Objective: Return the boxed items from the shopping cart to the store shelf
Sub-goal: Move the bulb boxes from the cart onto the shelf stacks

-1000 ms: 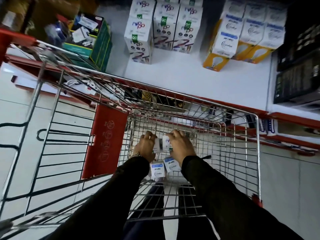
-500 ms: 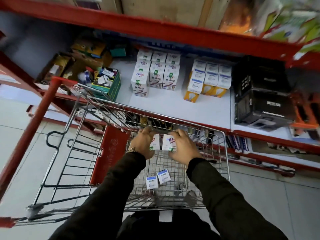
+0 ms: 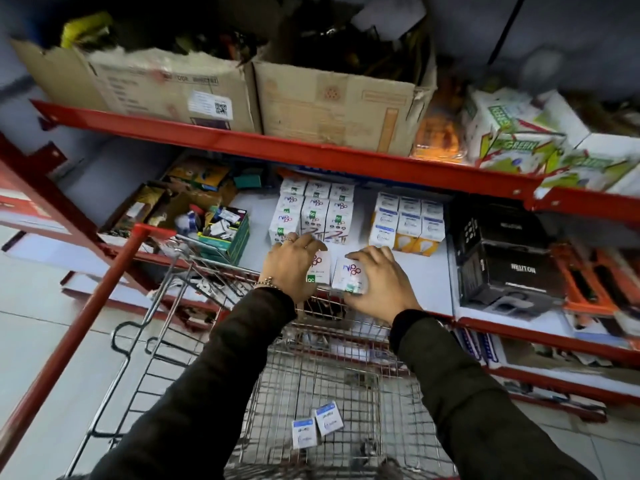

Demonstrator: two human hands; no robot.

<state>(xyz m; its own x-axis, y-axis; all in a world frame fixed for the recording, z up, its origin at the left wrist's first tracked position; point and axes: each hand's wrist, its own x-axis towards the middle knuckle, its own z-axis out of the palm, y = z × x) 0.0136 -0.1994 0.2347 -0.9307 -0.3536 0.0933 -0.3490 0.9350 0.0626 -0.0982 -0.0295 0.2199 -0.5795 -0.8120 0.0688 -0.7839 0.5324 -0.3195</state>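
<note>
My left hand [image 3: 292, 263] grips a small white box [image 3: 320, 268] with a green QC mark. My right hand [image 3: 379, 280] grips a second white box [image 3: 348, 273] of the same kind. Both boxes are held side by side over the front of the white shelf [image 3: 415, 282], just before a stack of matching white boxes [image 3: 313, 214]. Below, the wire shopping cart [image 3: 346, 386] holds two small blue-and-white boxes [image 3: 317, 427] on its floor.
Blue-and-white bulb boxes [image 3: 407, 221] stand right of the matching stack. Black boxes [image 3: 507, 259] fill the shelf's right side, a green tray of oddments [image 3: 225, 232] the left. Cardboard cartons [image 3: 242, 88] sit on the red shelf above. The cart's red handle [image 3: 86, 327] runs at left.
Both hands lifted the two white boxes out of the cart and carried them up and forward over the shelf front. My view rose from the cart to the shelves.
</note>
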